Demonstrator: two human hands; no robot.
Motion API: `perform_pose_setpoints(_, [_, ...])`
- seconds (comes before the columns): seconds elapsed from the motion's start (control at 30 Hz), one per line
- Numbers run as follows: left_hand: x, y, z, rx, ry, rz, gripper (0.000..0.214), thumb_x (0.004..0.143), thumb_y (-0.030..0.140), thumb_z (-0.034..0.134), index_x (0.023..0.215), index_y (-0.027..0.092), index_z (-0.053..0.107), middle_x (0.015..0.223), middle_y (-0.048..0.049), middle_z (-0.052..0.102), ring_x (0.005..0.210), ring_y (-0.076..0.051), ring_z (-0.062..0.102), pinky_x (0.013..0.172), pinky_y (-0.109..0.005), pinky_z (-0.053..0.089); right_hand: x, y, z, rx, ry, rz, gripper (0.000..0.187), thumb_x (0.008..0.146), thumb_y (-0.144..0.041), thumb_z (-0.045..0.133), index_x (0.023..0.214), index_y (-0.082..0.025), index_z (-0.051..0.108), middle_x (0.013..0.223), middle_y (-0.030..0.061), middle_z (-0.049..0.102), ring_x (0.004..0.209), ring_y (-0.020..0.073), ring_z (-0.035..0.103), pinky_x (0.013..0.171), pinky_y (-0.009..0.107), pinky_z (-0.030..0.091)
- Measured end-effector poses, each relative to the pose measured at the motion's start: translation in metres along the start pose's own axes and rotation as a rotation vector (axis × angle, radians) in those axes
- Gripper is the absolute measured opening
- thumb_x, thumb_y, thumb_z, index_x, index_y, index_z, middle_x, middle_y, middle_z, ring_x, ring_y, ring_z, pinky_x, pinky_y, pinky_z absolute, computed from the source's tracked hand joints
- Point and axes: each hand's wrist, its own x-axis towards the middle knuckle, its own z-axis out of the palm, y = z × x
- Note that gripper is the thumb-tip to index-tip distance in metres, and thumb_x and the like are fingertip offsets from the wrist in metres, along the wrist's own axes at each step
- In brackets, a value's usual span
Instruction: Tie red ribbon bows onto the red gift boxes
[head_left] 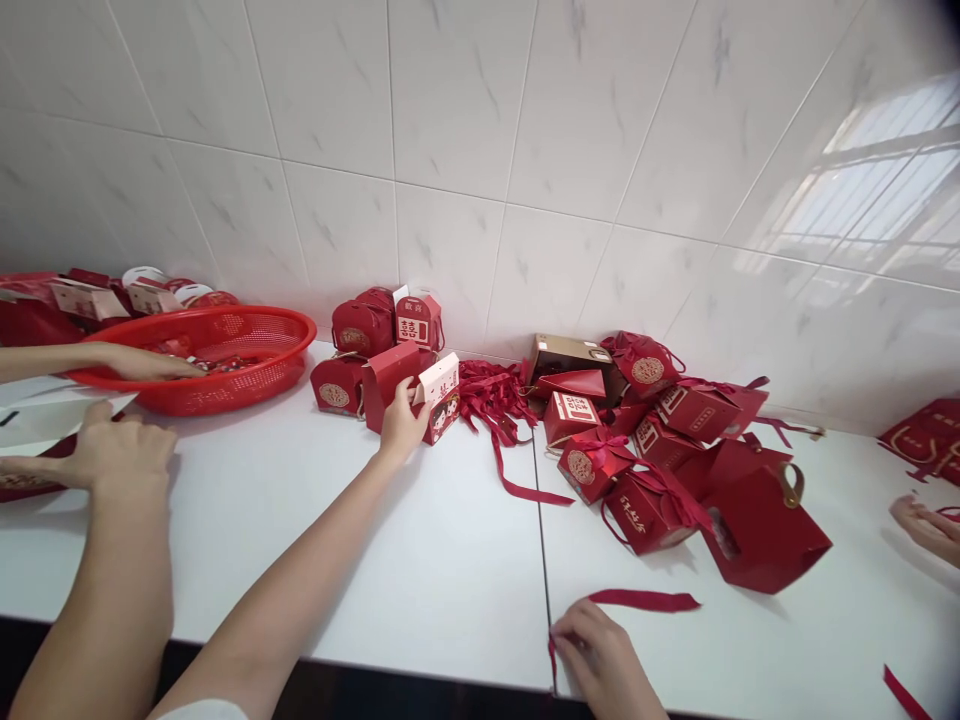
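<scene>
My left hand (405, 422) reaches forward with its fingers closed on a small gift box (444, 402), whose pale front has cartoon figures. A plain red box (390, 368) stands right beside it, partly behind my fingers. Several red gift boxes (363, 328) with gold or white print are grouped against the wall there. Near the table's front edge, my right hand (604, 655) pinches a dark red ribbon (646, 600). One part of the ribbon lies to the right on the table, and a short end hangs by my fingertips.
A tangle of red ribbons (499, 395) and a heap of red boxes (652, 440) occupy the middle and right. At left, another person's hands (124, 440) work beside a red plastic basket (217, 400). A further person's hand (928, 528) shows at right. The tiled wall (457, 240) bounds the table.
</scene>
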Motion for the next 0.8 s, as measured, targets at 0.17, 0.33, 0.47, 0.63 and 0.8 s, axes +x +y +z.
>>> perform_pose_setpoints(0.17, [-0.025, -0.006, -0.006, -0.103, 0.064, -0.013, 0.042, 0.085, 0.022, 0.056, 0.126, 0.017, 0.044, 0.110, -0.0132, 0.070, 0.099, -0.022, 0.069, 0.090, -0.039, 0.054, 0.063, -0.044, 0.000, 0.130, 0.172, -0.196, 0.017, 0.092, -0.024, 0.051, 0.083, -0.021, 0.065, 0.080, 0.0057, 0.068, 0.076, 0.0192, 0.065, 0.069, 0.030, 0.052])
perform_pose_setpoints(0.33, [-0.045, -0.002, -0.011, -0.178, 0.081, 0.010, 0.042, 0.086, 0.029, 0.056, 0.124, 0.017, 0.045, 0.115, -0.0141, 0.067, 0.108, -0.024, 0.065, 0.095, -0.042, 0.051, 0.164, -0.051, 0.011, 0.036, 0.302, -0.180, 0.029, 0.092, -0.017, 0.045, 0.112, -0.017, 0.066, 0.117, 0.0134, 0.064, 0.111, 0.0229, 0.060, 0.095, 0.038, 0.048])
perform_pose_setpoints(0.47, [-0.051, 0.002, -0.010, -0.199, 0.072, 0.009, 0.041, 0.086, 0.032, 0.056, 0.123, 0.018, 0.046, 0.115, -0.0145, 0.067, 0.109, -0.026, 0.065, 0.091, -0.042, 0.053, 0.237, -0.030, 0.026, -0.048, 0.297, -0.015, 0.020, 0.094, -0.023, 0.053, 0.107, -0.013, 0.065, 0.111, 0.0116, 0.065, 0.103, 0.0227, 0.062, 0.092, 0.042, 0.050])
perform_pose_setpoints(0.63, [-0.055, 0.002, -0.013, -0.190, 0.058, 0.011, 0.040, 0.087, 0.033, 0.056, 0.122, 0.018, 0.046, 0.111, -0.0143, 0.068, 0.105, -0.026, 0.067, 0.088, -0.043, 0.054, 0.277, -0.013, 0.042, -0.067, 0.254, 0.183, 0.030, 0.093, -0.033, 0.060, 0.118, -0.016, 0.058, 0.119, 0.0083, 0.060, 0.100, 0.0217, 0.063, 0.085, 0.041, 0.054])
perform_pose_setpoints(0.8, [-0.052, 0.002, -0.017, -0.192, 0.058, 0.051, 0.044, 0.086, 0.033, 0.057, 0.124, 0.017, 0.044, 0.113, -0.0156, 0.067, 0.106, -0.026, 0.066, 0.090, -0.043, 0.054, 0.272, -0.013, 0.041, 0.003, 0.285, 0.211, 0.029, 0.094, -0.033, 0.058, 0.117, -0.016, 0.059, 0.118, 0.0073, 0.061, 0.099, 0.0214, 0.063, 0.084, 0.041, 0.054])
